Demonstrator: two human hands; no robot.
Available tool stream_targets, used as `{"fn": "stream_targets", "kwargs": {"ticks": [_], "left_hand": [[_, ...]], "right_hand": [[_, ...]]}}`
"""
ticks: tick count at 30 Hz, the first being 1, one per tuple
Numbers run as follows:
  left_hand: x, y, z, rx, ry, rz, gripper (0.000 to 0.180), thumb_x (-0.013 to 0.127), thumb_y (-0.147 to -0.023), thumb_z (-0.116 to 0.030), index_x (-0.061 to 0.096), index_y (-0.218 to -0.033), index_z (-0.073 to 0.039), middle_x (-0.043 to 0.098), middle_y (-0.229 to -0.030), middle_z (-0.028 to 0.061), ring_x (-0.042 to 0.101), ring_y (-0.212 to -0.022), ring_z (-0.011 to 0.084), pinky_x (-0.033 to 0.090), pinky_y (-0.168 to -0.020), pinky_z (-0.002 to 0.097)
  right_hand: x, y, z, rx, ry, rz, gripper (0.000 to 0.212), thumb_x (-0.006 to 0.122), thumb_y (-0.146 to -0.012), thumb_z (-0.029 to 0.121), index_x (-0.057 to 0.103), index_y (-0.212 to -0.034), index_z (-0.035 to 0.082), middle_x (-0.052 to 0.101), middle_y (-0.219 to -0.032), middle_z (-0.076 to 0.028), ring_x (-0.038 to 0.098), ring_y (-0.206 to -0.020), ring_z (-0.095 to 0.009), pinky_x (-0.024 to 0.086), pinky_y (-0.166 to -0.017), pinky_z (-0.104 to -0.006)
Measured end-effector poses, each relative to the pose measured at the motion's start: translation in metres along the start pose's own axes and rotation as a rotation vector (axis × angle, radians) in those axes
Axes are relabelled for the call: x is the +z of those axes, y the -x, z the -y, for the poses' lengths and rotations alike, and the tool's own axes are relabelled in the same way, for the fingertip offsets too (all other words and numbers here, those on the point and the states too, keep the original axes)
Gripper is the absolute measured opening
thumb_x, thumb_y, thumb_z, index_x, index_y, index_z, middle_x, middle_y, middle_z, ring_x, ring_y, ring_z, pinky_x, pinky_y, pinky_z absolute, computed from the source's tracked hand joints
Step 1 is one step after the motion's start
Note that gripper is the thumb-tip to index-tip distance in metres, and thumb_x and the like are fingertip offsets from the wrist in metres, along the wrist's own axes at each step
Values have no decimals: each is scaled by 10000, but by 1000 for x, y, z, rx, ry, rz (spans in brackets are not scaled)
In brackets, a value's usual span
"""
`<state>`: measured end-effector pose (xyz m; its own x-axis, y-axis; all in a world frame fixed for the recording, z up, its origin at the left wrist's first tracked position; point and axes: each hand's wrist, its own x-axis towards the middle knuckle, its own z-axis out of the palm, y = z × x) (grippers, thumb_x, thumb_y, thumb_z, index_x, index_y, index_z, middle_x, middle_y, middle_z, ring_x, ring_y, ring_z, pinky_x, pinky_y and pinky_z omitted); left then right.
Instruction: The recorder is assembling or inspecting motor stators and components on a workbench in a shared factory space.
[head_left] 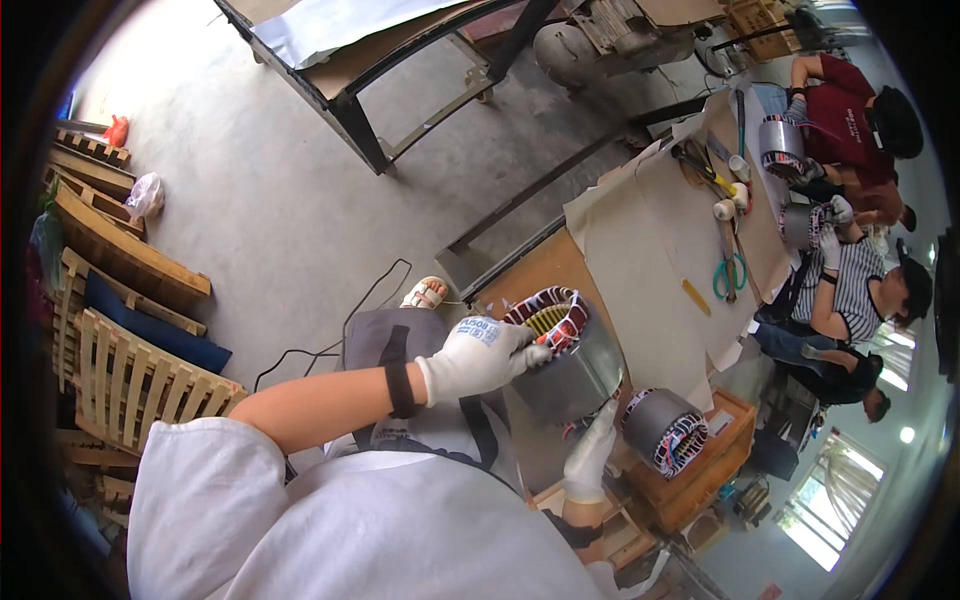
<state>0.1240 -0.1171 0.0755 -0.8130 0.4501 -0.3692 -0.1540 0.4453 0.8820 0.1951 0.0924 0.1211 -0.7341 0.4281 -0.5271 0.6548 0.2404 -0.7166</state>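
A grey motor stator (575, 380) with copper windings and white lacing is tilted in front of me at the table's near end. My left hand (480, 355), in a white glove, is closed over its upper rim, with the fingertips at the windings. My right hand (590, 462), also gloved in white, holds the stator's lower right side; one finger runs along the casing and the others are hidden. A second stator (655, 425) lies just right of that hand, its laced windings turned to the lower right.
Brown paper (650, 270) covers the table, with green-handled scissors (732, 275), a yellow strip (696, 297) and a mallet (724, 209). Co-workers handle a stator (780, 145) and another stator (800, 226) at the far side. Wooden pallets (140, 380) stand left; a cable (345, 325) crosses the floor.
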Motion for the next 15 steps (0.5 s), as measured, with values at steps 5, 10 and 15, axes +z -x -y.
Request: {"fn": "stream_targets", "kwargs": {"ticks": [5,10,15], "left_hand": [[11,-25,9,216,62,-131,446,500,-958,-443,644,-889,-27,614,-698,175,605,-688,374,473,-658,439],[13,-47,29,297,185,78,582,441,-948,-555,603,-1011,0,599,-938,243,568,-906,411,446,-793,455],[17,-58,53,529,102,-110,472,590,-885,-451,599,-1023,1,603,-979,232,553,-976,423,438,-833,468]], "right_hand": [[-12,-26,-9,54,-206,64,702,352,-985,551,440,-1347,-44,531,-1287,-129,512,-1162,-216,392,-1003,-353],[-18,-45,-8,-63,-128,37,736,398,-966,575,427,-1362,-45,516,-1319,-129,491,-1198,-217,357,-1041,-353],[-15,-37,-30,-143,-103,8,724,426,-966,551,434,-1347,-65,513,-1325,-143,473,-1211,-230,332,-1053,-350]]}}
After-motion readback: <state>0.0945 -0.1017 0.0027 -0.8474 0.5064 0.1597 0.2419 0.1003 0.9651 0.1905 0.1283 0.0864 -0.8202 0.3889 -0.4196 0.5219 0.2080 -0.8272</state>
